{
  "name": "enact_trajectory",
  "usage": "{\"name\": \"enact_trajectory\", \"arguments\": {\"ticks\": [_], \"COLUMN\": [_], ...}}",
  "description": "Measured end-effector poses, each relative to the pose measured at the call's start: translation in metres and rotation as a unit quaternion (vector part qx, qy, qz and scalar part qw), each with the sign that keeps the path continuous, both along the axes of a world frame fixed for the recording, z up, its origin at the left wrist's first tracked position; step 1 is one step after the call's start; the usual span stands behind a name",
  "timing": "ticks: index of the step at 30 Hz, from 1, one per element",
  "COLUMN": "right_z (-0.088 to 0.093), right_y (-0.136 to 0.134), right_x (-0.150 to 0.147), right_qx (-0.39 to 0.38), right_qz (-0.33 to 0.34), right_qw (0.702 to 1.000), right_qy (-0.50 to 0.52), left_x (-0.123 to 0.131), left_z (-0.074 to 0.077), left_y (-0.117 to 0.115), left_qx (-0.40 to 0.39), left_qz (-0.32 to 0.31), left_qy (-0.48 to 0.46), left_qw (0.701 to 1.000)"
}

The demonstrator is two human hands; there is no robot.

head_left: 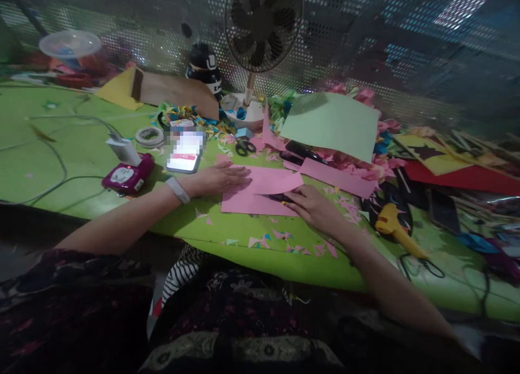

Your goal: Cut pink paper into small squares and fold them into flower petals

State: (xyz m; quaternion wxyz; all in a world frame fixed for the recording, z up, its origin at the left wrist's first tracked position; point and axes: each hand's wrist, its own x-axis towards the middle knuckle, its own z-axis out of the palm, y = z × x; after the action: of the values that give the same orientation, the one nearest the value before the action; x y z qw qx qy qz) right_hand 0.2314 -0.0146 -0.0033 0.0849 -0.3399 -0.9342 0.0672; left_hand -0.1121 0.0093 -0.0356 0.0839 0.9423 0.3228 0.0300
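Observation:
Flat on a folded sheet of pink paper [262, 207], my left hand [227, 178] lies with its fingers stretched out. My right hand [311, 203] is closed at the paper's right end around a slim dark cutter [278, 198], most of which is hidden by the fingers and paper. The cutter lies in the fold, and the upper layer is lifted slightly there. A long pink strip [339, 178] and a black stapler [304, 151] are just beyond my right hand. Small scissors [246, 146] lie behind the pink sheet.
On the left are a lit phone [184, 153], a tape roll [149, 137] and a purple power socket [129, 175] with cables. A fan [264, 22] stands behind. Pale green paper [333, 122] covers scraps. A yellow glue gun [400, 230] lies right, among sticks and coloured sheets.

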Motion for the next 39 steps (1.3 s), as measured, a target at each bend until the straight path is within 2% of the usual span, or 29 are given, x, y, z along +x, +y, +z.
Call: {"name": "enact_trajectory", "arguments": {"ticks": [6, 13, 27, 31, 34, 39], "right_z": [0.002, 0.001, 0.005, 0.003, 0.001, 0.000], "right_y": [-0.003, -0.006, -0.006, -0.006, -0.005, -0.005], "right_x": [-0.015, -0.013, -0.032, -0.036, -0.034, -0.033], "right_qx": [0.008, 0.002, -0.011, -0.003, 0.001, 0.000], "right_qz": [0.000, 0.009, 0.006, 0.000, 0.001, 0.002], "right_qw": [1.000, 1.000, 1.000, 1.000, 1.000, 1.000], "right_qy": [-0.016, 0.020, 0.011, 0.010, 0.008, 0.017], "left_x": [0.000, 0.000, 0.002, 0.002, 0.002, 0.000], "left_z": [0.006, 0.002, 0.000, 0.009, 0.020, 0.030], "left_y": [-0.002, 0.000, -0.001, -0.002, 0.000, 0.007], "left_qx": [-0.010, -0.004, -0.020, -0.005, 0.023, -0.101], "left_qz": [0.005, 0.007, 0.022, 0.016, 0.051, 0.100], "left_qy": [-0.003, 0.011, -0.001, -0.035, -0.100, -0.124], "left_qw": [1.000, 1.000, 1.000, 0.999, 0.993, 0.982]}}
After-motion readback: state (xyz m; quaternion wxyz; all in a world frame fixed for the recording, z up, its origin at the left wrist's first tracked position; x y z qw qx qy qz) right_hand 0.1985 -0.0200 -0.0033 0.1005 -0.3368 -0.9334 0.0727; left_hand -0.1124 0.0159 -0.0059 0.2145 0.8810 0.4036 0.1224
